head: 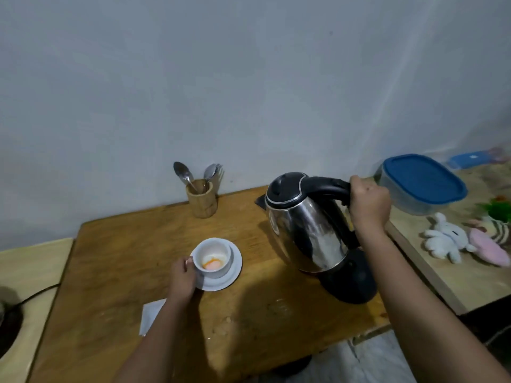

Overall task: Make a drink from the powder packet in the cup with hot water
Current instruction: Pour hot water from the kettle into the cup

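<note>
A white cup (pixel 218 251) with pale and orange powder at its bottom stands on a white saucer (pixel 232 272) in the middle of the wooden table (pixel 132 261). My left hand (pixel 183 276) grips the cup's near-left side. A steel kettle (pixel 307 228) with a black lid is lifted and tilted, spout pointing left, just above its black base (pixel 352 283). My right hand (pixel 369 204) is closed around the kettle's black handle. A white packet (pixel 150 313) lies flat near my left forearm.
A wooden holder (pixel 202 201) with spoons and a fork stands at the table's back by the wall. To the right, a lower shelf carries a blue-lidded container (pixel 423 183) and plush toys (pixel 453 241). A black cable (pixel 33 295) runs at the left.
</note>
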